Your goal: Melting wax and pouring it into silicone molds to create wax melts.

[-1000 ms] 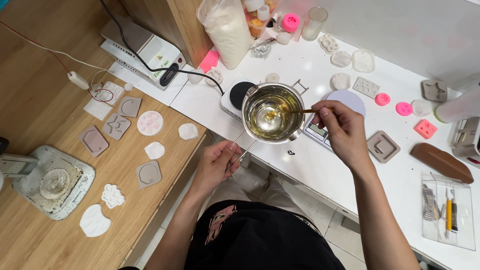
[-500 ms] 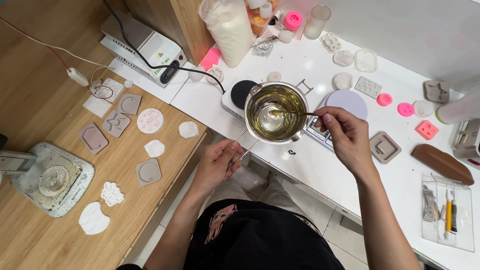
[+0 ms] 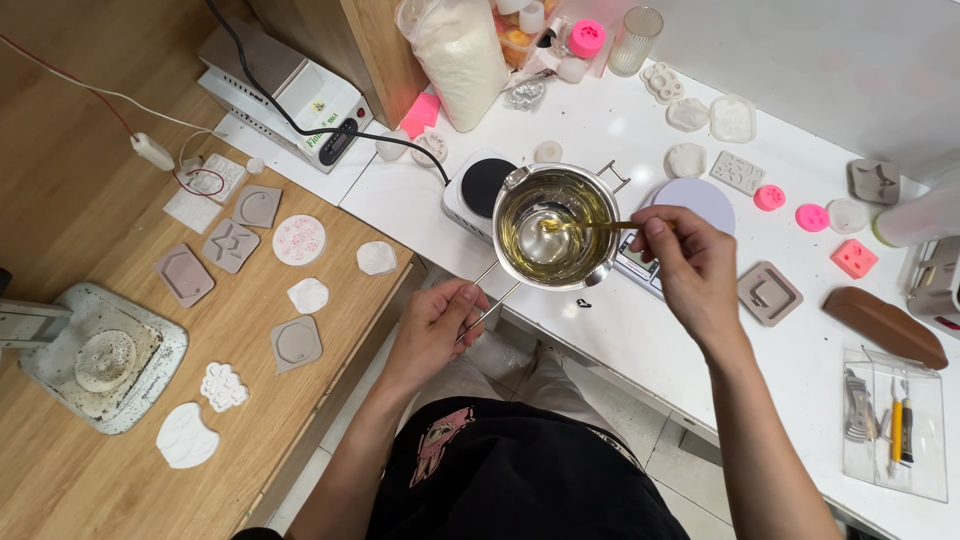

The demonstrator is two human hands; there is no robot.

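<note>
spoon edged left in pot, right hand holding.

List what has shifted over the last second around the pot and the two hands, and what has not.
The gold spoon in the right hand has swung its bowl slightly up and across the yellow liquid. The left hand still grips the wire handle, holding the steel pot in the same place. Nothing was picked up or released.

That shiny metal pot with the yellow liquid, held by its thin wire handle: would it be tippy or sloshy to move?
Probably sloshy: the shiny metal pot holds clear yellow liquid fairly deep. Likely front-heavy too, since the left hand holds only the end of the thin wire handle. The right hand with its stirring spoon hardly steadies it.
</note>
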